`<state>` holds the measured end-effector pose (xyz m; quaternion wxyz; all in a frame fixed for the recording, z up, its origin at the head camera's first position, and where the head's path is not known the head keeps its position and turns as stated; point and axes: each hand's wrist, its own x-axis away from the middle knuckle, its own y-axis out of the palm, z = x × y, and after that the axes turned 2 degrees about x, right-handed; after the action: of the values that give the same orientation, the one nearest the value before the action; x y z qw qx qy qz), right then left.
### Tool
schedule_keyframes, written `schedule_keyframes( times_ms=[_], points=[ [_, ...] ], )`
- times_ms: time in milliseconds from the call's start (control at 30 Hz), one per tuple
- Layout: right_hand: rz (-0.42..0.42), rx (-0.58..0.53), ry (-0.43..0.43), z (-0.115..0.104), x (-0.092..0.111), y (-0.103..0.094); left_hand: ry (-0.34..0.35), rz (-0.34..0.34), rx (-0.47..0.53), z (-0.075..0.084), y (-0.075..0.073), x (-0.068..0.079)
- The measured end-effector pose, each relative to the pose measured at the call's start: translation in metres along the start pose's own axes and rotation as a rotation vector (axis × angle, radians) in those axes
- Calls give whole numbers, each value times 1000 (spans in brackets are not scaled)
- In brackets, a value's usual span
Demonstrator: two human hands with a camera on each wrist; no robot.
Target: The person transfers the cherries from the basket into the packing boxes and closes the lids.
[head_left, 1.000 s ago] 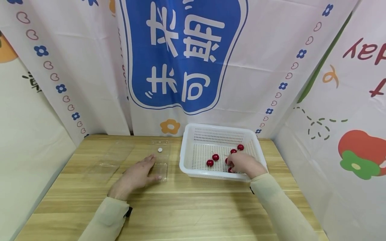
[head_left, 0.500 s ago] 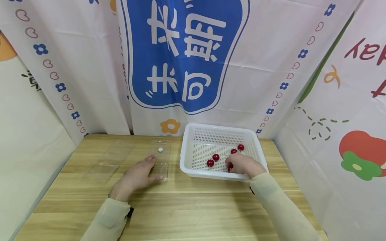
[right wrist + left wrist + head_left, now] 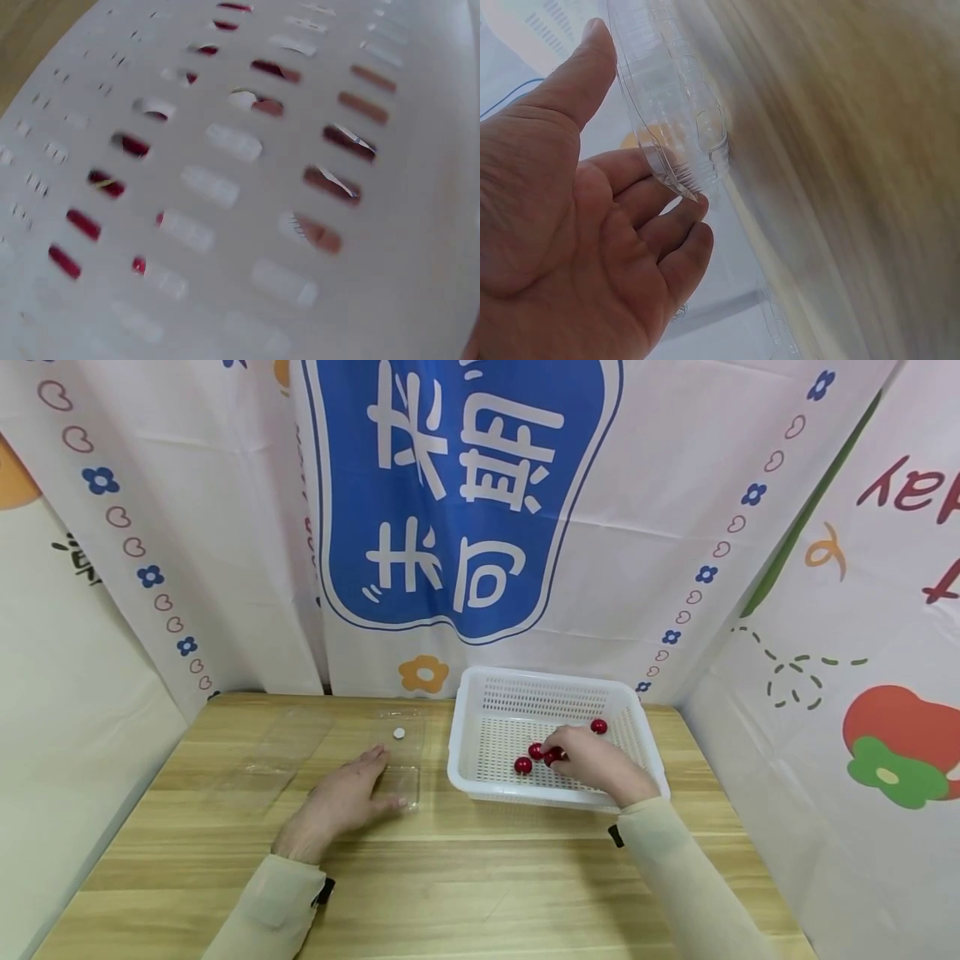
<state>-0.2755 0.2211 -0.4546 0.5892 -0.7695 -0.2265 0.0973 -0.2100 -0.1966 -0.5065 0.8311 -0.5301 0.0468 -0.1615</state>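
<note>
My left hand (image 3: 341, 797) rests against a clear plastic box (image 3: 405, 760) on the table, its thumb by the near edge and its fingers along the left side. In the left wrist view the loosely bent fingers touch a corner of the box (image 3: 679, 142). A small white disc (image 3: 399, 733) shows at the box's far half. My right hand (image 3: 600, 764) reaches into a white plastic basket (image 3: 468, 710), its fingertips pinching a small glossy red ball (image 3: 552, 760). More red balls (image 3: 522, 766) lie on the basket floor. The right wrist view shows mostly the basket's slotted wall (image 3: 247, 195).
Another clear plastic piece (image 3: 273, 760), thin and hard to see, lies to the left of my left hand. A patterned cloth (image 3: 375, 660) hangs behind the wooden table (image 3: 465, 893), with further cloth at both sides.
My right hand has moved left and slightly away from the basket's near wall, toward the red balls in the middle. The left hand stays by the clear box.
</note>
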Motion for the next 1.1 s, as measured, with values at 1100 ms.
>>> schedule_keyframes(
  times_ms=[1100],
  points=[
    [364,-107,-236,-91,-20,23,24,39,9,0,3,2]
  ],
)
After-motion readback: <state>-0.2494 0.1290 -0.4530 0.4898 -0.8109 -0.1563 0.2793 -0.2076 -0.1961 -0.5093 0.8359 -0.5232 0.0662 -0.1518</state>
